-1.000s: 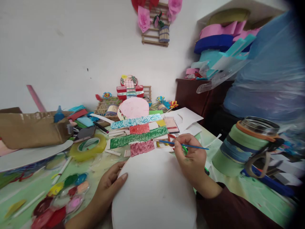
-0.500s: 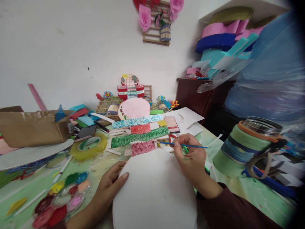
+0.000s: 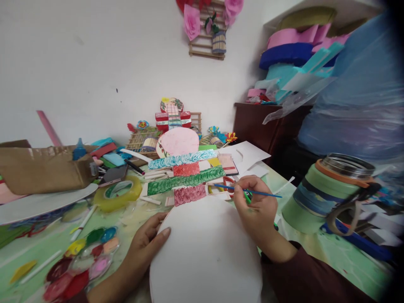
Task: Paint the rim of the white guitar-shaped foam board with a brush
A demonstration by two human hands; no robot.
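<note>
My right hand [image 3: 257, 206] pinches a thin blue-handled paintbrush [image 3: 261, 193], its tip pointing left at the top right corner of a dusky-red painted section [image 3: 189, 195]. Whether the tip touches the surface, I cannot tell. Directly above that section runs a green painted strip [image 3: 186, 181], then a bright red section [image 3: 186, 169] and a light-blue strip [image 3: 181, 160]. Closest to me is a large white rounded board [image 3: 206, 248]. My left hand [image 3: 151, 237] grips its left edge, thumb on top and fingers partly hidden beneath.
A paint palette [image 3: 80, 263] with several colours lies at left, below a tape roll [image 3: 118, 193] and a cardboard box [image 3: 47, 168]. On the right stands a green flask [image 3: 325, 193]. Paper scraps and a phone [image 3: 113, 174] crowd the table.
My right hand has shifted slightly to the right with the paintbrush, whose tip is now a little higher. My left hand and the white board have stayed nearly still.
</note>
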